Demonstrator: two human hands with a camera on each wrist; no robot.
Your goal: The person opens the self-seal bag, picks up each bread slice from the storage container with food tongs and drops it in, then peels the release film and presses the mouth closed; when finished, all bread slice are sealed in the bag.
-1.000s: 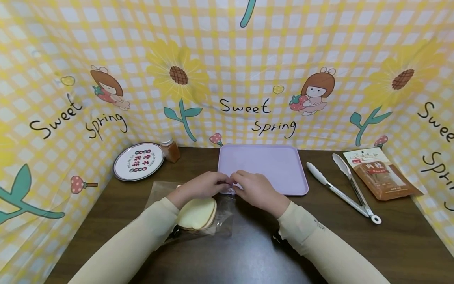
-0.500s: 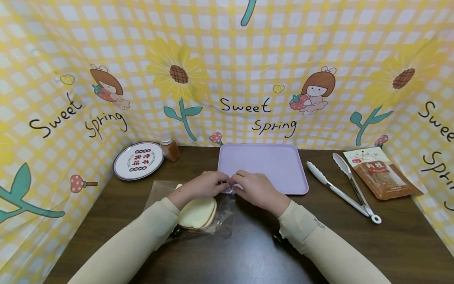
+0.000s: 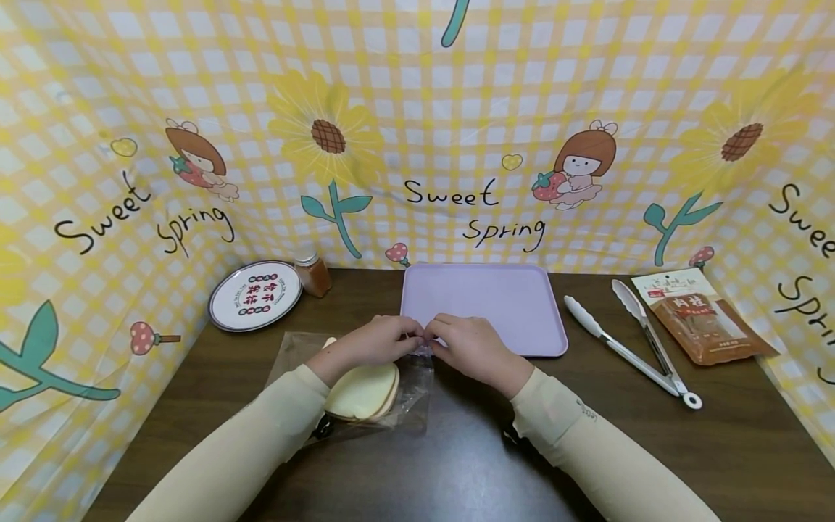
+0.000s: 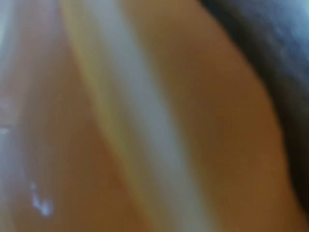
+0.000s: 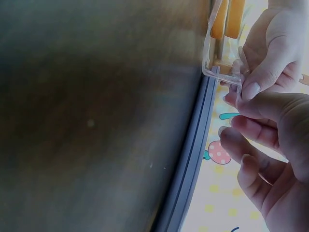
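Head view: bare left hand (image 3: 380,339) and bare right hand (image 3: 471,346) pinch the edge of a clear plastic bag (image 3: 414,395) of pale brown-edged slices (image 3: 360,393) on the dark wooden table (image 3: 470,457); uneven pulling could tear it, spilling them

I wear long, plain sleeves in a pale cream cloth, the left sleeve (image 3: 241,435) and the right sleeve (image 3: 607,449) matching. Each is smooth along the forearm and puckers into soft folds at the cuff. Small dark lettering (image 3: 586,411) runs along my right one, too fine to read. Under each cuff a bit of black shows, a left black piece (image 3: 322,426) and a right black piece (image 3: 511,435). My left hand (image 3: 385,338) and right hand (image 3: 472,348) are bare; my left thumbnail (image 5: 251,91) is short.
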